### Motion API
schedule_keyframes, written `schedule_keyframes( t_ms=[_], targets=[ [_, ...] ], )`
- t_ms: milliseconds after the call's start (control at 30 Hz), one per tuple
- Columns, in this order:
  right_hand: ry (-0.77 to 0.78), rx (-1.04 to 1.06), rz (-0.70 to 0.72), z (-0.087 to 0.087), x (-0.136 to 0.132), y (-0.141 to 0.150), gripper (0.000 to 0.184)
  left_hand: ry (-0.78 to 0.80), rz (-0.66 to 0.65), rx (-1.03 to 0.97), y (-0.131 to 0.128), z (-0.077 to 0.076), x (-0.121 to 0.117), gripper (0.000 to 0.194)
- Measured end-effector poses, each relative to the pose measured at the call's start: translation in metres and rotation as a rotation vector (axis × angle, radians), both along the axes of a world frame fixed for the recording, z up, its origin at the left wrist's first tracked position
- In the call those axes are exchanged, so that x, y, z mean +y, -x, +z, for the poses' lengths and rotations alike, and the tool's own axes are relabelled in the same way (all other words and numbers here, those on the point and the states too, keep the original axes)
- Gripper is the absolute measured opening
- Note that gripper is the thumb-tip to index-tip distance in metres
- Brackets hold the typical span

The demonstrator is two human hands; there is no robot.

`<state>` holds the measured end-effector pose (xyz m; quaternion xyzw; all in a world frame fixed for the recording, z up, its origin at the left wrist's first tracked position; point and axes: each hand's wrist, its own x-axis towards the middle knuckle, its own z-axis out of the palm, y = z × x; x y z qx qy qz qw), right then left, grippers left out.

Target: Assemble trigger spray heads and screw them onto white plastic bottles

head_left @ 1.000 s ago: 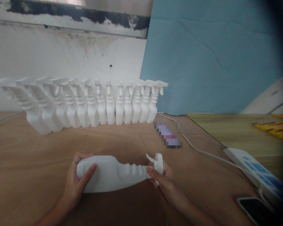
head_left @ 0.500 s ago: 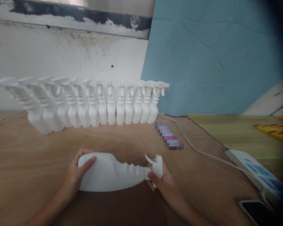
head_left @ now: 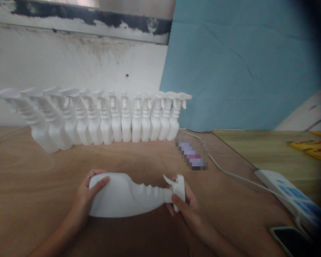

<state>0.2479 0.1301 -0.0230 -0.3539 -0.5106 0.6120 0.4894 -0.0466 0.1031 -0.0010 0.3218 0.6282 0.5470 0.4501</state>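
A white spray bottle [head_left: 123, 196] lies sideways between my two hands, its base to the left and its trigger head [head_left: 178, 187] to the right. My left hand [head_left: 84, 196] wraps round the base, thumb on the upper face, with a ring on one finger. At the other end my right hand [head_left: 188, 203] grips the trigger head close to the neck collar [head_left: 168, 196]. The trigger lever points up and away from me. Some fingers of both hands are hidden behind the bottle.
Along the wall stands a row of several white spray bottles [head_left: 105, 125]. A pixelated object [head_left: 191, 155] lies right of centre, beside a white cable [head_left: 235, 176]. Farther right are a white-and-blue power strip [head_left: 289, 192], a phone [head_left: 291, 241] and yellow packets [head_left: 311, 147].
My right hand has shifted its grip slightly, its thumb moving from the collar to the right, onto the trigger head. The left hand and the bottle stay almost still.
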Motion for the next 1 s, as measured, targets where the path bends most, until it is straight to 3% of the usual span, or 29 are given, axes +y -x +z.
schedule_keyframes(
  t_ms=[200,467,833,1000],
  targets=[
    [0.034,0.124,0.164,0.002,-0.002,-0.001,0.055,0.032,-0.016,-0.081,-0.008,-0.001,-0.002,0.050],
    [0.200,0.155,0.033,0.007,-0.002,-0.006,0.045,-0.032,-0.209,0.179,-0.012,0.000,-0.003,0.045],
    [0.282,0.269,0.070,0.013,-0.006,-0.004,0.045,-0.041,-0.200,0.263,-0.013,0.001,-0.004,0.044],
    [0.316,0.246,0.059,0.012,-0.002,-0.012,0.045,-0.014,-0.264,0.229,-0.013,0.002,-0.008,0.046]
  ],
)
